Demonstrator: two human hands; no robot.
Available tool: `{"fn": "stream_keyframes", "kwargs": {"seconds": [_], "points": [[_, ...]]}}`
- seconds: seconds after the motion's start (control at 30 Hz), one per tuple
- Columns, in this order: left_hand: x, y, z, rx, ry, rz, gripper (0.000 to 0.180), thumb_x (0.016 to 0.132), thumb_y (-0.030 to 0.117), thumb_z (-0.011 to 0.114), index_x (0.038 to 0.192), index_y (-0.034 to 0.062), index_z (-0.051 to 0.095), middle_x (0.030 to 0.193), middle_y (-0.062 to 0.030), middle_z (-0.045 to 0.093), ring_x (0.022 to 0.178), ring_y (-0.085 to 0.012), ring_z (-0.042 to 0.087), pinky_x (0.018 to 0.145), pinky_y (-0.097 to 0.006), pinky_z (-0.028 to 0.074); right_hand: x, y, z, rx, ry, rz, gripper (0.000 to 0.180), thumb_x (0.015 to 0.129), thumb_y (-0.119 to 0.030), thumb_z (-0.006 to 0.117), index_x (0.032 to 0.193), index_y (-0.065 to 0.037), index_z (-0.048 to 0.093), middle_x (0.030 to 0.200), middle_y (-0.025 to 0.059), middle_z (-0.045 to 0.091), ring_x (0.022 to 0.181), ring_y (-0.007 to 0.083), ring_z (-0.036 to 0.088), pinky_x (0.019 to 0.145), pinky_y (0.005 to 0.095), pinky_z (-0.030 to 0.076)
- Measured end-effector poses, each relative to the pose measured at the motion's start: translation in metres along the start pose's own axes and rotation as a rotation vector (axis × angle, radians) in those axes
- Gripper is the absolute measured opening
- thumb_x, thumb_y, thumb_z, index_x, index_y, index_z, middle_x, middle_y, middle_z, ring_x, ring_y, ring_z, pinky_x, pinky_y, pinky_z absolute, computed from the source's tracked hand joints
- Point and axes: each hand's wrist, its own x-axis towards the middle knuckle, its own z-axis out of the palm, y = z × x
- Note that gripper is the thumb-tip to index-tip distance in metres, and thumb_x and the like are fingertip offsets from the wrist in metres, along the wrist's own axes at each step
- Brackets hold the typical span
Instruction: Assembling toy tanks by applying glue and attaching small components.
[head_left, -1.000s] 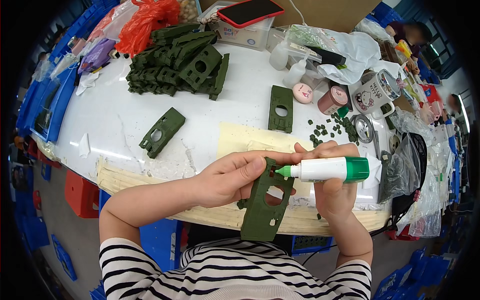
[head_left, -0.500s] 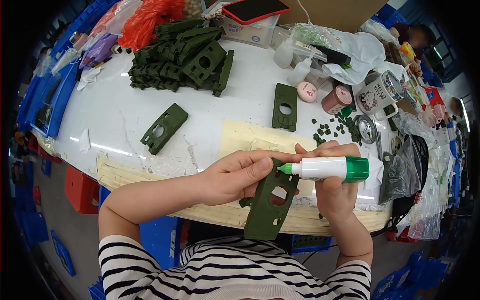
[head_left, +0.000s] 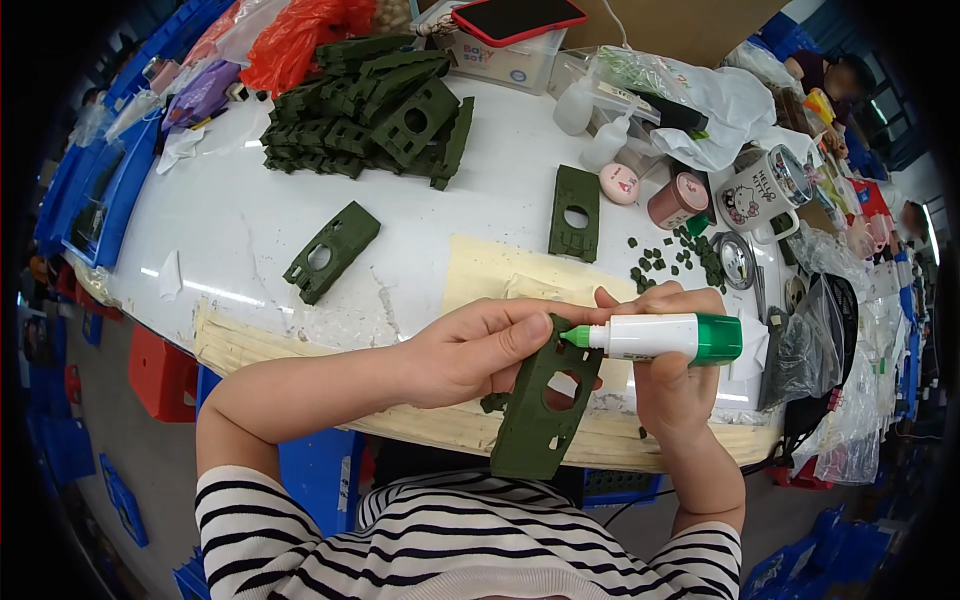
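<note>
My left hand (head_left: 488, 350) is closed on the upper end of a dark green plastic model hull (head_left: 527, 430), a flat piece with a large round hole. The hull tilts over the table's front edge. In my right hand (head_left: 680, 385) is a white and green glue bottle (head_left: 655, 338), held sideways with its light green nozzle pointing left. The nozzle tip is at the hull's upper end; whether it touches cannot be made out. Some fingers of both hands are hidden behind the hull and bottle.
A pile of green hulls (head_left: 365, 115) lies at the back left. Single hulls lie at left (head_left: 333, 252) and centre (head_left: 574, 213). Small green parts (head_left: 708, 262) are scattered by a tape roll (head_left: 735, 260). A mug (head_left: 755, 200), a pink jar (head_left: 680, 200) and squeeze bottles (head_left: 605, 140) stand behind.
The view has shifted very slightly. Both hands, the hull and the glue bottle keep nearly the same position.
</note>
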Motion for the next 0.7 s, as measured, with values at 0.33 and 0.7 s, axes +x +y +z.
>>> {"fn": "stream_keyframes", "kwargs": {"seconds": [0.33,0.7], "points": [[-0.0007,-0.0035,-0.0006,0.104,0.079,-0.001,0.051,0.097,0.043,0.032,0.136,0.0103,0.04,0.073,0.0073,0.045,0.057,-0.0003,0.028,0.053,-0.017,0.028,0.0005,-0.0002,-0.0002,-0.013,0.003,0.008,0.043,0.085,-0.035,0.061,0.105,0.0,0.045,0.096,0.0133,0.057,0.092,0.0196,0.055,0.092,0.0453,0.047],[-0.0004,-0.0035,0.0,0.141,0.091,0.012,0.049,0.098,0.043,0.032,0.135,0.0121,0.041,0.079,0.0069,0.049,0.057,-0.0008,0.029,0.052,-0.017,0.028,-0.0002,-0.0008,0.0013,-0.003,0.024,0.031,0.045,0.085,-0.037,0.061,0.105,0.0,0.044,0.096,0.0132,0.056,0.091,0.0204,0.057,0.094,0.0474,0.045]]}}
